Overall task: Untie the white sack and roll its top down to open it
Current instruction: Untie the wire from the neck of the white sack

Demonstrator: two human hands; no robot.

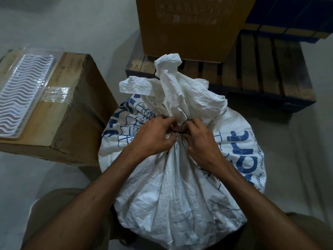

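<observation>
Head view, quick pass.

**Q:** Where's the sack, what are your hands doing?

**Me:** White sack point(180, 159) sits dead centre on the floor, between my knees, blue print on its sides. Its gathered neck stands up toward 12 o'clock, still bunched. My left hand point(153, 136) and right hand point(201, 139) meet at the neck, fingers curled in tight on a thin dark tie point(180, 131) wrapped round it. Narrow pinch on both sides, holding tie and cloth together.

**Q:** What could go wrong?

**Me:** My guess: pulling the wrong strand cinches the knot harder instead of freeing it. Thin tie could slip out of my fingertips. Yanking sideways could tip the full sack toward the cardboard box point(68, 105) at 9 o'clock, which is just beside it. Tugging woven cloth rather than tie might tear it.

**Q:** What can't you make out?

**Me:** The knot itself, my fingers cover it. Can't tell tie type, cord or wire. Sack contents hidden. Its base is cut off at 6 o'clock. Print only partly readable. Label on the tall carton point(191, 24) at 12 o'clock, on the wooden pallet point(261, 73), is blurred.
</observation>
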